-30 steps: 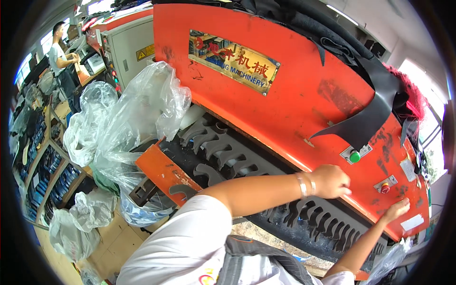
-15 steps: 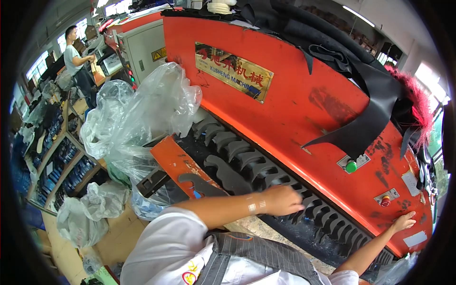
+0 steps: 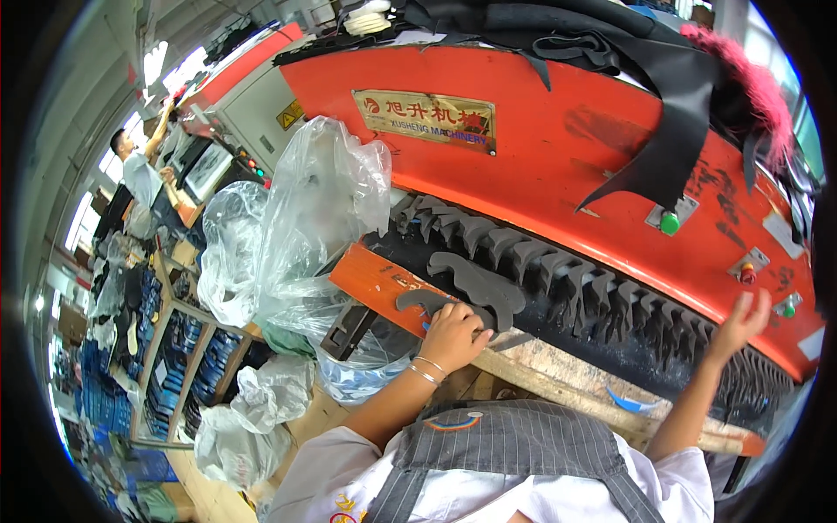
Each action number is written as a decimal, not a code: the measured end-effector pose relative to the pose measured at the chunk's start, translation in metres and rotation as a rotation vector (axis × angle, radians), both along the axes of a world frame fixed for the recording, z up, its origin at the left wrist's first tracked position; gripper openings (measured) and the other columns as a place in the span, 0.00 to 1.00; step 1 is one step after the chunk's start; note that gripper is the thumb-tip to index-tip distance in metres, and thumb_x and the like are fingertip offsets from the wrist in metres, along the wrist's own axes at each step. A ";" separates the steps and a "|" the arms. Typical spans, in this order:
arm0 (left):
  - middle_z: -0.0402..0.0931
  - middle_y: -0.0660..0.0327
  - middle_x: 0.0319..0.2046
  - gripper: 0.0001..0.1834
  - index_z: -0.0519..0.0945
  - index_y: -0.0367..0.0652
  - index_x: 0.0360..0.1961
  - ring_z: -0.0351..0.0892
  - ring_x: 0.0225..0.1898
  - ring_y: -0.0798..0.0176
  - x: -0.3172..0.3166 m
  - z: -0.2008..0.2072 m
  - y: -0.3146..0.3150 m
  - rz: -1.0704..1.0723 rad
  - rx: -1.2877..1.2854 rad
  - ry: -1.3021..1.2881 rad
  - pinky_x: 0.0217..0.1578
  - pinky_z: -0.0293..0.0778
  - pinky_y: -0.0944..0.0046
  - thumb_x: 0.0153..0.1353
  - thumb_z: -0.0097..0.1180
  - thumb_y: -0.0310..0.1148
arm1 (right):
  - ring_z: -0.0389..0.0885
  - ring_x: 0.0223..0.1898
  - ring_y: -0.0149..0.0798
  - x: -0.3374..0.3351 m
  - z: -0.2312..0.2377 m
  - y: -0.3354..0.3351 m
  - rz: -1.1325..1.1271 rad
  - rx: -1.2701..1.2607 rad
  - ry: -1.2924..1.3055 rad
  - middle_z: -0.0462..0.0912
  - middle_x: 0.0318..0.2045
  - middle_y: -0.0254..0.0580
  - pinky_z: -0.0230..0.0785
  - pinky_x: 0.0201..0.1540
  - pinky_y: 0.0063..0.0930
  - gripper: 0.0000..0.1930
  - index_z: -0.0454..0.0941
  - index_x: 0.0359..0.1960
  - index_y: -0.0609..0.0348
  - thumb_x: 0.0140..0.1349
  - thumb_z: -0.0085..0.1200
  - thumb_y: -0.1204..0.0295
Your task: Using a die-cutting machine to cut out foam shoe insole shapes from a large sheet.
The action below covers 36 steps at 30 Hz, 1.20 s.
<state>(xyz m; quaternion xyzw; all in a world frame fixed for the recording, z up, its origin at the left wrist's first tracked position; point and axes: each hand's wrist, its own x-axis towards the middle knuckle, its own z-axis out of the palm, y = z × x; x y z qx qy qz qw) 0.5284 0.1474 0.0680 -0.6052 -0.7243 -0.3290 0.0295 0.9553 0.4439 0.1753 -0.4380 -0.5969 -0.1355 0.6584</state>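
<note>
A flat, dark-grey, wavy piece point(image 3: 422, 299) lies on the orange metal bar point(image 3: 373, 274), partly hidden under the left hand point(image 3: 455, 338); whether its bent fingers grasp, I cannot tell. The right hand point(image 3: 741, 324) points upward, fingers loosely extended.

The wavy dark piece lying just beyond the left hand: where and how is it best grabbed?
Probably across the middle of the wavy dark piece, pinching both long edges, from above on the person's side. Its shape is longer than wide; the left hand is close, while the row of dark pieces crowds the far side.
</note>
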 end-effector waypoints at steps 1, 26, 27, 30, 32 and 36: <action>0.74 0.63 0.32 0.12 0.81 0.46 0.25 0.71 0.43 0.55 0.000 -0.002 -0.004 -0.015 0.003 0.006 0.43 0.67 0.56 0.55 0.63 0.42 | 0.67 0.60 0.44 -0.051 -0.013 -0.044 0.184 -0.133 0.063 0.72 0.57 0.52 0.55 0.65 0.37 0.19 0.71 0.55 0.70 0.68 0.52 0.68; 0.77 0.59 0.30 0.14 0.82 0.45 0.22 0.73 0.42 0.53 -0.020 -0.053 -0.017 -0.083 0.019 -0.016 0.43 0.67 0.52 0.57 0.56 0.42 | 0.78 0.43 0.51 -0.250 -0.130 -0.257 0.490 -0.833 -1.025 0.79 0.37 0.47 0.73 0.46 0.40 0.25 0.78 0.38 0.58 0.39 0.73 0.61; 0.77 0.59 0.29 0.15 0.83 0.45 0.21 0.74 0.42 0.53 -0.021 -0.052 -0.019 -0.087 0.002 -0.031 0.43 0.67 0.52 0.57 0.56 0.43 | 0.78 0.43 0.50 -0.251 -0.127 -0.257 0.502 -0.838 -1.055 0.79 0.37 0.47 0.73 0.45 0.40 0.25 0.78 0.38 0.58 0.38 0.73 0.62; 0.77 0.58 0.27 0.15 0.84 0.45 0.20 0.75 0.39 0.53 -0.025 -0.038 -0.016 -0.226 -0.110 -0.091 0.42 0.68 0.52 0.57 0.56 0.43 | 0.79 0.41 0.50 -0.245 -0.105 -0.250 0.567 -0.898 -1.073 0.80 0.35 0.48 0.74 0.43 0.40 0.24 0.79 0.37 0.58 0.41 0.71 0.59; 0.77 0.59 0.24 0.17 0.84 0.45 0.20 0.76 0.35 0.52 -0.040 -0.030 -0.015 -0.358 -0.163 -0.126 0.40 0.71 0.53 0.57 0.57 0.45 | 0.81 0.38 0.49 -0.249 -0.086 -0.240 0.750 -0.939 -1.210 0.82 0.33 0.47 0.75 0.42 0.40 0.22 0.81 0.37 0.58 0.45 0.68 0.56; 0.78 0.59 0.23 0.14 0.84 0.45 0.21 0.78 0.33 0.52 -0.095 0.002 -0.007 -0.336 -0.196 -0.484 0.39 0.73 0.55 0.56 0.63 0.43 | 0.83 0.31 0.48 -0.277 -0.081 -0.201 1.217 -1.307 -1.153 0.84 0.30 0.44 0.76 0.38 0.39 0.16 0.85 0.36 0.56 0.54 0.64 0.58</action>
